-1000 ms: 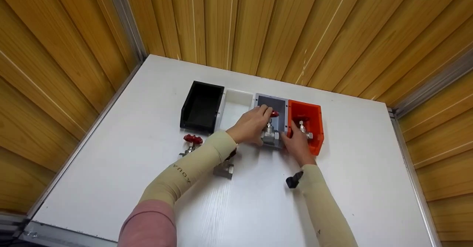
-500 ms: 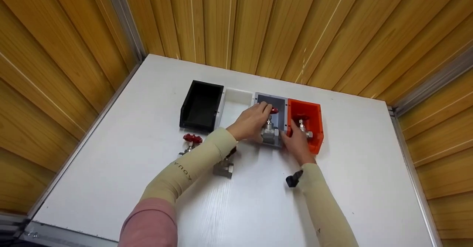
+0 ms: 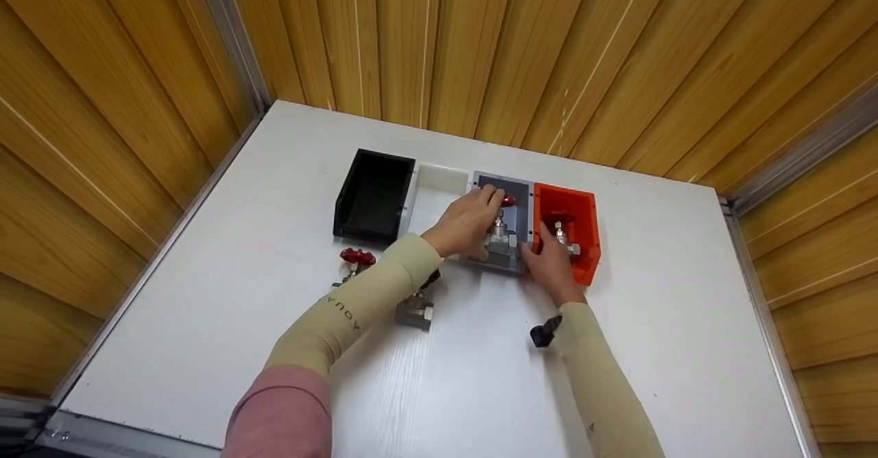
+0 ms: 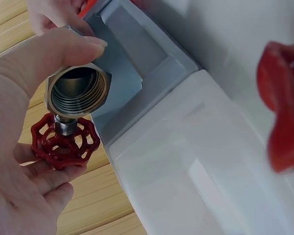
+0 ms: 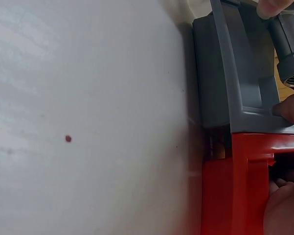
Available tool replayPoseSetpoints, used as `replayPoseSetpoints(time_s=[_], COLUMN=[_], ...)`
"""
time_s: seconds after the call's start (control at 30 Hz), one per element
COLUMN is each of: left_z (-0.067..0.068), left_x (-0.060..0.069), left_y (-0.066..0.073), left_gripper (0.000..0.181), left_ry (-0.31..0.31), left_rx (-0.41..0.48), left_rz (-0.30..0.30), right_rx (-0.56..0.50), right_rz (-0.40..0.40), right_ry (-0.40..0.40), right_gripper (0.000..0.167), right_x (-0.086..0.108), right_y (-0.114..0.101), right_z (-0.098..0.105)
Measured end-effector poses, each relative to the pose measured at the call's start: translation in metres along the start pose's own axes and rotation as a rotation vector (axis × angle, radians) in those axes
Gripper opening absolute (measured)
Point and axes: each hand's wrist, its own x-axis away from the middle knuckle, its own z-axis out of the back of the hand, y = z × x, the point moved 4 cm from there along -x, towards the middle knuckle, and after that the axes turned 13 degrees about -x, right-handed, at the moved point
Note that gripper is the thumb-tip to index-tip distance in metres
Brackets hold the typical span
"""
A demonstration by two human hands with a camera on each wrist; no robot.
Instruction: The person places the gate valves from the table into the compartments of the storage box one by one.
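In the head view, my left hand point(image 3: 465, 223) holds a metal valve point(image 3: 501, 240) with a red handwheel over the grey bin point(image 3: 523, 199). From the left wrist view, the thumb lies along the threaded valve body point(image 4: 78, 90), and the fingertips touch the handwheel point(image 4: 63, 142). My right hand point(image 3: 554, 271) grips the adjoining walls of the grey and orange bins point(image 3: 586, 228). Its thumb point(image 5: 291, 108) presses inside the grey rim, while the other fingers reach into the orange bin and are partly hidden. Another valve point(image 3: 560, 232) lies in the orange bin.
Left of the grey bin stand a white bin point(image 3: 442, 178) and a black bin point(image 3: 376, 194), all in one row. Two more valves, one with a red handwheel point(image 3: 358, 257) and one with a dark top point(image 3: 415, 312), are on the white table, partly behind my left forearm.
My left hand has shifted slightly toward the back with the valve, farther over the grey bin. The right hand stays in place at the bin walls.
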Motion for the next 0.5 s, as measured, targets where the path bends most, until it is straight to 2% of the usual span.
replayPoseSetpoints(time_s=[0.2,0.5], left_z=[-0.0003,-0.0029], left_x=[-0.0029,-0.0060], left_y=[-0.0014,-0.0017], left_gripper=[0.109,0.112], left_ry=[0.017,0.000], left_rx=[-0.003,0.025], left_rz=[0.001,0.015], right_rx=[-0.001,-0.029], right_rz=[0.012,-0.019], right_ry=[0.010,-0.007], right_gripper=[0.069,0.071], right_x=[-0.0003,0.0002], right_y=[-0.0009,-0.0003], right_z=[0.0009,0.0000])
